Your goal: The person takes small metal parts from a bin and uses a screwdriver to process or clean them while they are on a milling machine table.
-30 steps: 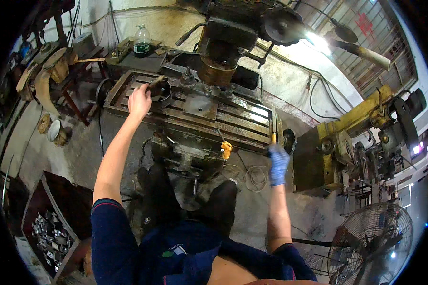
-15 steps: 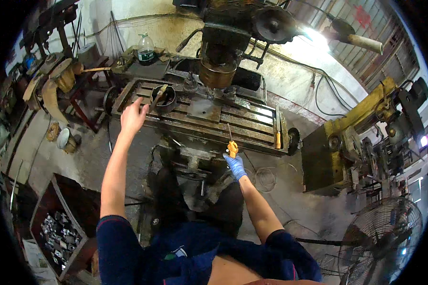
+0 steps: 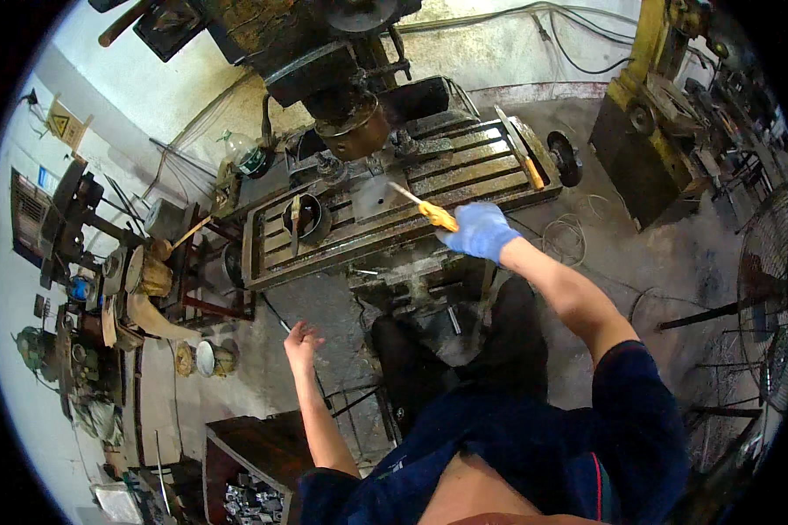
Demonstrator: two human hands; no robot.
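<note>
My right hand [image 3: 480, 231], in a blue glove, is closed round a yellow air blow gun [image 3: 439, 215]. Its thin nozzle points up and left at a flat metal plate [image 3: 373, 203] on the milling machine table [image 3: 324, 260], below the spindle head [image 3: 355, 131]. My left hand [image 3: 302, 346] is bare and hangs over the floor in front of the table's left end, fingers apart and nothing in them. A dark round pot [image 3: 320, 219] stands on the table's left part, with a brush [image 3: 295, 226] lying across its rim.
A yellow-handled file [image 3: 525, 157] lies at the table's right end, beside a handwheel [image 3: 565, 159]. A box of metal parts [image 3: 252, 500] stands at lower left. To the right are a yellow machine [image 3: 626, 114] and a fan [image 3: 766, 289]. A coiled hose [image 3: 565, 241] lies on the floor.
The view has turned, so the scene sits differently. My left hand has moved back from beside the pot to over the floor. The blow gun now tilts left toward the plate.
</note>
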